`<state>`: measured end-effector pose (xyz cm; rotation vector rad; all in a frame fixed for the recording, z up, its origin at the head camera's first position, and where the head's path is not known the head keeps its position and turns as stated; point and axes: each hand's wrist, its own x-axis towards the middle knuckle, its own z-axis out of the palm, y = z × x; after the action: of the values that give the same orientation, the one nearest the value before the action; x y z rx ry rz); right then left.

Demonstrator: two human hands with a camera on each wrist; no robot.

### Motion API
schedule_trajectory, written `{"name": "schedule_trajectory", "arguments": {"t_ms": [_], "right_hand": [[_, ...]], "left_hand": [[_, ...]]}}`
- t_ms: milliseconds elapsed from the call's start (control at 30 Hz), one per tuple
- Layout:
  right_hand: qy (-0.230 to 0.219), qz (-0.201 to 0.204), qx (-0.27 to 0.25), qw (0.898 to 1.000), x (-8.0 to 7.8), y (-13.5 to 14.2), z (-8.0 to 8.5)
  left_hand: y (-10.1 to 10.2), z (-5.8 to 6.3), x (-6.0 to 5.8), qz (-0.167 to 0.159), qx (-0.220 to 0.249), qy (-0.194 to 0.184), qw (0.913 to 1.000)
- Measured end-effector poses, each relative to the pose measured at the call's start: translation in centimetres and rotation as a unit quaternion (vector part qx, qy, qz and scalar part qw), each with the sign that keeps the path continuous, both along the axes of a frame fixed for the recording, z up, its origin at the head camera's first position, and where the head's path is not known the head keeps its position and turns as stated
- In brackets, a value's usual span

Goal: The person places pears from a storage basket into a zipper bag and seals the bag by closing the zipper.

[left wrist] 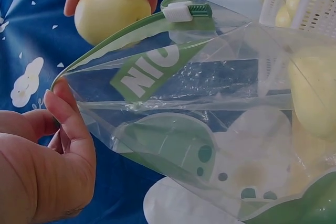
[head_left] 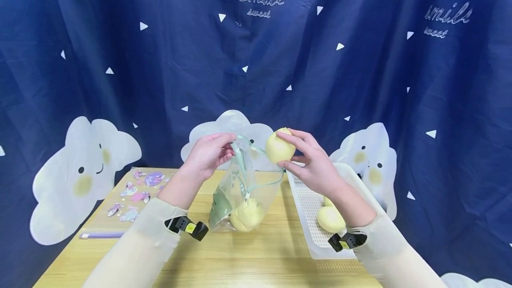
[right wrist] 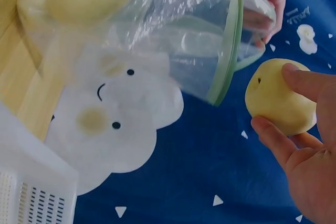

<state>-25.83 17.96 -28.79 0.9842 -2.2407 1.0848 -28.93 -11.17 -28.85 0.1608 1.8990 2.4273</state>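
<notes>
My left hand pinches the rim of a clear zip bag with a green edge, holding it up over the table. The bag's mouth gapes toward the right, and its white slider sits along the green zip. Pale yellow pears lie at the bottom of the bag. In my right hand is another pear, gripped between thumb and fingers just above and beside the bag's opening. The right wrist view shows this pear outside the bag, near the green rim.
To the right stands a white perforated basket with more pears in it. On the left of the wooden table lies a flat pouch with purple cartoon prints and a purple slider edge. A dark blue curtain hangs behind.
</notes>
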Motion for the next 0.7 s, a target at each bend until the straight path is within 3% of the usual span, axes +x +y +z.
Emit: {"name": "schedule_trajectory", "arguments": {"t_ms": [500,700], "right_hand": [[-0.032,0.055,0.049,0.997,0.4,-3.0,-0.6],[0.006,0.034,0.022,0.999,0.3,-2.6,-1.0]], "left_hand": [[0.0,0.2,-0.1,0.008,-0.008,-0.006,0.9999],[-0.1,0.1,-0.1,0.008,0.001,-0.006,0.9999]]}}
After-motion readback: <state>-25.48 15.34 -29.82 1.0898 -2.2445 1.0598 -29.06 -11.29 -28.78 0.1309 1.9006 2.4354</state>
